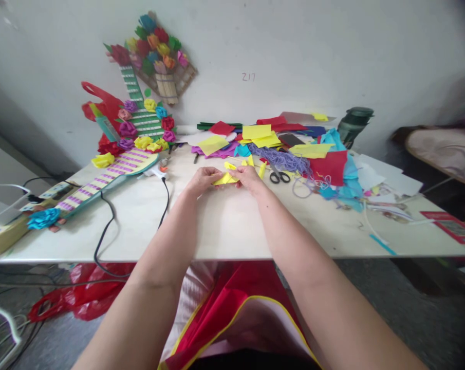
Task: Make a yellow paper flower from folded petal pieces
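Left hand (pixel 203 180) and right hand (pixel 249 177) both pinch yellow paper (pixel 225 179), fingers closed in, midway between front and back edges of the table (pixel 232 231). Probably folding or shaping; next move seems to need steady fingertip pressure. Scissors (pixel 279 177) untouched.

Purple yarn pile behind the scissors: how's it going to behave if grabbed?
Likely floppy: the purple yarn lies in a loose heap of thin strands. Probably apt to tangle or trail, since stray loops spread toward the red sheet. Unlikely to roll, as the heap is low and sprawling.
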The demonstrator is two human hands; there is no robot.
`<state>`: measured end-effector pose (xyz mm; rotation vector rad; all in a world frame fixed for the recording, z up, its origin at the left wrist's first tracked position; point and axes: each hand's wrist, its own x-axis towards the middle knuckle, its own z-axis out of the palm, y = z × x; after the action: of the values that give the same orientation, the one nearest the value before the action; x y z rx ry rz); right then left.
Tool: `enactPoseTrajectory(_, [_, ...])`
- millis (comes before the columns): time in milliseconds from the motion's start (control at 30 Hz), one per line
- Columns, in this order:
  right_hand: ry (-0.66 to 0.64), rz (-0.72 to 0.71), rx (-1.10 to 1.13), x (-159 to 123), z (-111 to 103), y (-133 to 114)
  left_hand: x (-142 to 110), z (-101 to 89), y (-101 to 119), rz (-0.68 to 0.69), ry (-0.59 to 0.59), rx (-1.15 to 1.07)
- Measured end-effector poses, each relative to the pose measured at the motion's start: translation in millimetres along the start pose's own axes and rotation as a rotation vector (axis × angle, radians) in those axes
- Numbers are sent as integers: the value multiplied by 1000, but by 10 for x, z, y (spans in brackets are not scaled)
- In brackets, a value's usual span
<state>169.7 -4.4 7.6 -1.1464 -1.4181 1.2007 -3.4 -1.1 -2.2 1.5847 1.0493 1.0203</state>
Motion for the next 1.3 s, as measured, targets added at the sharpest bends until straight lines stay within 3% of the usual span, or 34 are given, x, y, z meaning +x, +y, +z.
enactPoseTrajectory(267, [-55,1,187,23,-45,-3,-20,-12,35,23,70,-63])
enactPoseTrajectory(700, [-17,-122,105,68,-19,49,19,-39,-47,8,11,-137])
enactPoseTrajectory(1300, [-5,-90,147,52,-1,35,-13,-11,16,27,22,-66])
